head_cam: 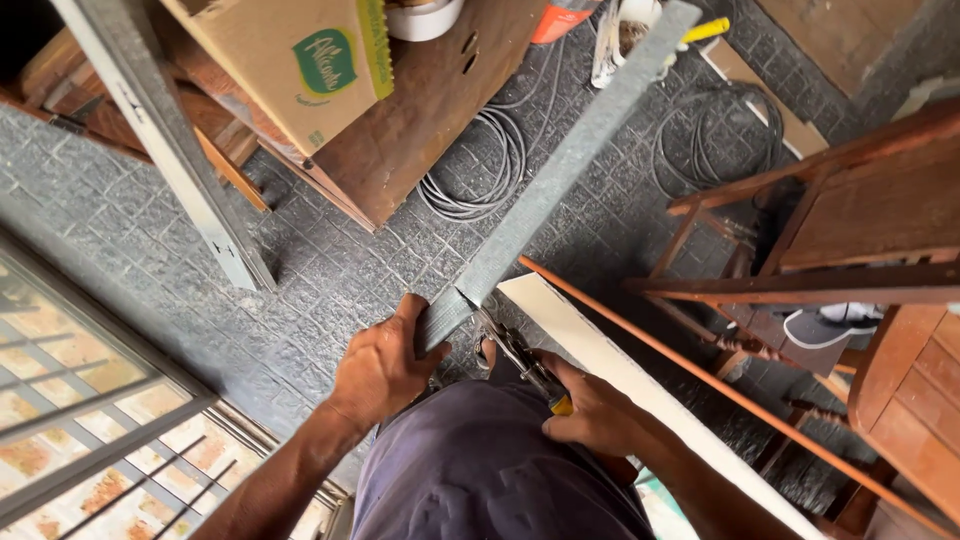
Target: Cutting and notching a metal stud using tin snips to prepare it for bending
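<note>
A long grey metal channel (570, 160) runs from the top right down to my lap. My left hand (380, 365) grips its near end. My right hand (590, 410) is closed on the yellow-tipped handles of metal snips (515, 350). The blades meet the channel right beside my left thumb. My knee in dark purple cloth (480, 460) sits under both hands.
A second grey metal channel (170, 140) leans at the left. A cardboard box (300, 60) and a brown board (430, 110) lie beyond, with coiled cables (490, 170). A white plank (620, 370), a thin orange rod (700, 375) and wooden chairs (850, 220) stand to the right. A barred window panel (90, 400) is at the lower left.
</note>
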